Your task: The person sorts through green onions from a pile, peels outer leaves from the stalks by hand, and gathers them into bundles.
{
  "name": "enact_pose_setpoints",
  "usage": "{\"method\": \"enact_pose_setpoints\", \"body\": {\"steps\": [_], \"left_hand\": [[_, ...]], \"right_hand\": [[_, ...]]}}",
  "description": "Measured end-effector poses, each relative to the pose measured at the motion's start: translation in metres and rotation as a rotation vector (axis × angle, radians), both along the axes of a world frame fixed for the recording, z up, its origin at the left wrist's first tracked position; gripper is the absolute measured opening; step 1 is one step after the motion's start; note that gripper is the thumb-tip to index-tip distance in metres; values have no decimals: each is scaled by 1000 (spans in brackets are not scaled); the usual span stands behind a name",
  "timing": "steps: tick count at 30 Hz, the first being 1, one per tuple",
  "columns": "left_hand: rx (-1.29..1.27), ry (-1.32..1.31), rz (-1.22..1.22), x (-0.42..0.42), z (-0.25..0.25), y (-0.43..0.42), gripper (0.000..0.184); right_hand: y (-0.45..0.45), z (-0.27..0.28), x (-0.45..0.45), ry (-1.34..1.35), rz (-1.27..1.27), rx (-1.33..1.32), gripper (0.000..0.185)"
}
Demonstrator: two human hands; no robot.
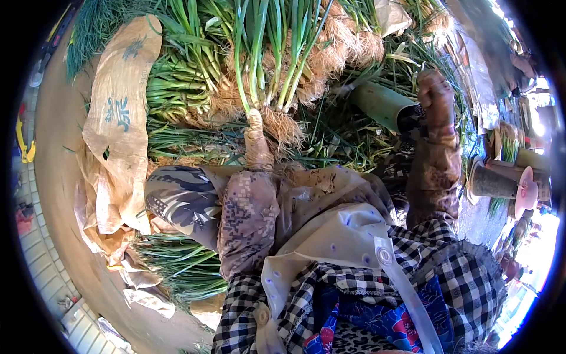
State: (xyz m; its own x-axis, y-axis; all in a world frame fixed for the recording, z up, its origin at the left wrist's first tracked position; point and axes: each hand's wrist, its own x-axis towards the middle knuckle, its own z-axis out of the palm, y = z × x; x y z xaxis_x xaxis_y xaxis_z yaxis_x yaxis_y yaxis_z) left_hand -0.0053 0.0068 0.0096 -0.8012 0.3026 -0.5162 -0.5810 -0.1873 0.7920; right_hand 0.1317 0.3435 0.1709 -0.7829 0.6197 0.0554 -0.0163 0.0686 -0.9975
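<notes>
Left hand: one, just above frame centre toward 11 o'clock (256, 133); closed round the lower end of a green onion bunch (259, 65), narrow grip. Fingers mostly hidden by angle.
Held bunch: one, 12 o'clock, leaves up, cut off by top edge; stalks overlap, no exact count. Pale roots (284, 131) hang at its right side.
Right hand: one, 2 o'clock (436, 97), curled into a fist, well apart from the bunch. Can't tell if anything's inside.
Onion pile: 11 to 1 o'clock (183, 88), behind the held bunch; bundles merge, uncountable.
Lower onions: one visible heap, 7 to 8 o'clock (180, 265), partly under sacking.
Marked sack: one, 10 o'clock (115, 118), blue-green print, one dark hole.
Green tube: one, 1 o'clock (380, 106), dark opening; probably a boot, far end buried in leaves.
Pink disc: one, 3 o'clock (526, 192), against a grey cylinder (494, 181); glare beyond.
</notes>
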Motion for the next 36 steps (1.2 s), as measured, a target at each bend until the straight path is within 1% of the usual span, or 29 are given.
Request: {"method": "enact_pose_setpoints", "body": {"steps": [1,2,3,4,5,6,8,9,11,12,13,15,16,17,18,20,21,22,23,25,26,29,30,31,33,34,36], "left_hand": [[127,-30,68,3,4,1,49],[252,-60,131,6,12,6,50],[378,-93,191,10,17,9,50],[486,-106,153,13,15,9,50],[377,10,113,11,7,10,50],[270,133,70,6,-2,10,49],[86,328,23,0,-14,11,47],[52,372,18,1,-15,10,45],[64,346,24,6,-9,6,42],[75,325,29,9,-6,2,41],[83,300,32,11,1,0,39],[77,258,40,11,2,-8,36],[70,236,41,10,2,-11,35],[74,203,47,9,2,-14,33],[84,163,54,8,1,-16,32],[220,62,105,8,-5,-17,29],[424,1,159,12,-8,-14,23],[435,-20,166,14,-5,-13,25],[448,-40,168,13,4,-10,27],[484,-76,187,12,25,-3,31],[504,-90,203,12,26,-2,33],[323,-20,164,6,5,-5,40],[273,-17,100,1,-6,-6,35],[279,-11,89,3,-4,-3,34],[281,7,64,10,6,1,33],[221,-21,62,10,6,0,33],[177,176,43,8,-12,0,33]], "right_hand": [[2,-23,12,-103,154,356,13],[-11,-35,16,-206,304,709,18],[-23,-51,16,-1008,429,1027,27],[-17,-80,36,-638,738,1225,32],[-37,-88,29,-201,679,1169,37],[-50,-88,25,-323,675,1055,43],[-86,-63,-13,-129,687,813,41],[-98,-76,-35,-54,634,821,42],[-122,-61,-67,-223,685,318,44],[-135,-47,-85,-55,619,640,41],[-144,-47,-100,-33,584,763,40],[-153,-71,-125,-115,575,938,38],[-155,-85,-134,-52,583,982,37],[-155,-95,-140,160,610,956,35],[-161,-106,-147,160,574,1032,25],[-174,-97,-138,62,662,590,18],[-183,-94,-130,8,692,366,14],[-193,-108,-122,279,707,597,11],[-202,-98,-104,159,864,695,15],[-204,-121,-83,456,1279,-50,17],[-183,-109,-68,250,1362,549,18],[-149,-108,-69,143,1241,795,18],[-140,-103,-80,53,1073,805,17],[-137,-85,-95,-33,901,809,16],[-134,-65,-124,-391,584,477,34],[-133,-74,-140,-420,542,490,36],[-132,-104,-166,-480,459,511,41]]}}
